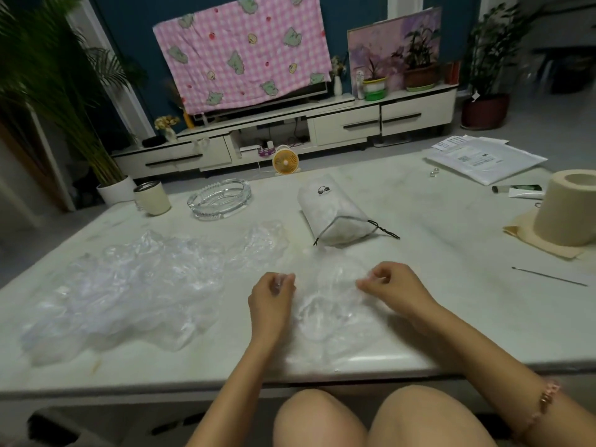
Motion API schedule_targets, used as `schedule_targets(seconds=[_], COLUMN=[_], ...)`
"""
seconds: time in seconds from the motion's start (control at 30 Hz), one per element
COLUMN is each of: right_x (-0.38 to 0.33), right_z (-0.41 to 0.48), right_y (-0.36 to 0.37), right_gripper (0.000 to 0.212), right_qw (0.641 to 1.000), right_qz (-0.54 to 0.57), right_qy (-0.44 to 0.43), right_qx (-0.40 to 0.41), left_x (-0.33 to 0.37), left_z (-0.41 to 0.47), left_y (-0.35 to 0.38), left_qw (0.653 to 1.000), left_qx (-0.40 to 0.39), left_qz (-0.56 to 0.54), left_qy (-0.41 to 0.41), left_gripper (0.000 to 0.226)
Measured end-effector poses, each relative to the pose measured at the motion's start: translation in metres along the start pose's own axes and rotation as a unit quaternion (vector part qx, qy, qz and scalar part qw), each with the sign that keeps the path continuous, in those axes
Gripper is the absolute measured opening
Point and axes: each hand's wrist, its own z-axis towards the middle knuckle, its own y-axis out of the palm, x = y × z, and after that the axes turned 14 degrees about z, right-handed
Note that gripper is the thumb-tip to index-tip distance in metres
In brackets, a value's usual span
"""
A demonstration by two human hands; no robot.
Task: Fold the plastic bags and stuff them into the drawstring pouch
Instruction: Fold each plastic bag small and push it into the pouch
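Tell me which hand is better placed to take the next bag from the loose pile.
Left, probably. The left hand pinches the clear plastic bag right beside the pile of bags; the right hand holds the bag's far edge and would have to cross over.

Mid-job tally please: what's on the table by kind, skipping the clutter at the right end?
Drawstring pouch: 1
Glass ashtray: 1
Cup: 1
Plastic bag pinched by left hand and right hand: 1
Heap of loose bags: 1 (bags inside cannot be counted)
Total: 5
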Motion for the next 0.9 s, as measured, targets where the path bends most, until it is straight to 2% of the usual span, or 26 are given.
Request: schedule_targets(seconds=[0.07,0.1,0.17,0.27,0.33,0.4,0.5,0.57,0.6,0.63,0.67,0.7,0.73,0.8,0.83,0.9], right_x=[-0.004,-0.007,-0.01,-0.007,-0.006,-0.005,-0.004,-0.004,-0.004,-0.006,-0.01,-0.012,-0.01,0.002,0.007,0.013], right_z=[0.002,0.002,0.003,0.009,0.009,0.009,0.008,0.005,0.003,0.002,0.0,-0.003,-0.004,0.001,0.005,0.011], right_y=[-0.001,0.0,0.003,0.005,-0.001,-0.009,-0.014,-0.012,-0.008,-0.003,0.003,0.011,0.02,0.03,0.031,0.025], right_gripper=[0.017,0.016,0.012,0.016,0.023,0.029,0.04,0.035,0.03,0.026,0.027,0.033,0.043,0.062,0.065,0.062], right_qw=[0.978,0.962,0.956,0.982,0.987,0.976,0.935,0.922,0.917,0.91,0.913,0.918,0.914,0.861,0.837,0.836], right_qz=[0.208,0.268,0.286,0.137,0.011,-0.153,-0.333,-0.335,-0.304,-0.275,-0.258,-0.25,-0.272,-0.392,-0.441,-0.456], right_qy=[0.024,0.041,0.042,-0.031,-0.059,-0.054,-0.04,-0.143,-0.221,-0.29,-0.314,-0.304,-0.276,-0.252,-0.24,-0.204], right_qx=[0.027,0.034,0.054,0.124,0.152,0.142,0.117,0.13,0.13,0.105,0.045,-0.036,-0.123,-0.204,-0.218,-0.227], left_x=[0.002,0.003,0.006,0.007,-0.001,-0.008,-0.009,-0.002,0.004,0.009,0.011,0.014,0.016,0.008,-0.001,-0.014], left_z=[-0.002,-0.002,-0.006,-0.009,-0.01,-0.01,-0.012,-0.01,-0.009,-0.009,-0.009,-0.011,-0.015,-0.023,-0.022,-0.019], left_y=[-0.001,-0.002,-0.001,0.001,0.001,0.001,-0.003,-0.011,-0.014,-0.014,-0.011,-0.008,-0.003,0.008,0.011,0.013], left_qw=[0.999,0.998,0.996,0.995,0.996,0.989,0.948,0.92,0.918,0.917,0.908,0.899,0.896,0.866,0.85,0.85], left_qx=[0.025,0.039,0.069,0.087,0.077,0.051,0.011,0.046,0.084,0.122,0.141,0.118,0.033,-0.126,-0.17,-0.203], left_qz=[-0.034,-0.045,-0.049,-0.027,0.022,0.133,0.319,0.386,0.377,0.35,0.33,0.323,0.332,0.401,0.431,0.441], left_qy=[-0.017,-0.022,-0.027,-0.042,-0.05,-0.037,0.01,0.052,0.09,0.148,0.216,0.271,0.294,0.272,0.249,0.203], left_gripper=[0.023,0.022,0.025,0.039,0.047,0.049,0.039,0.041,0.039,0.033,0.03,0.039,0.059,0.103,0.108,0.08])
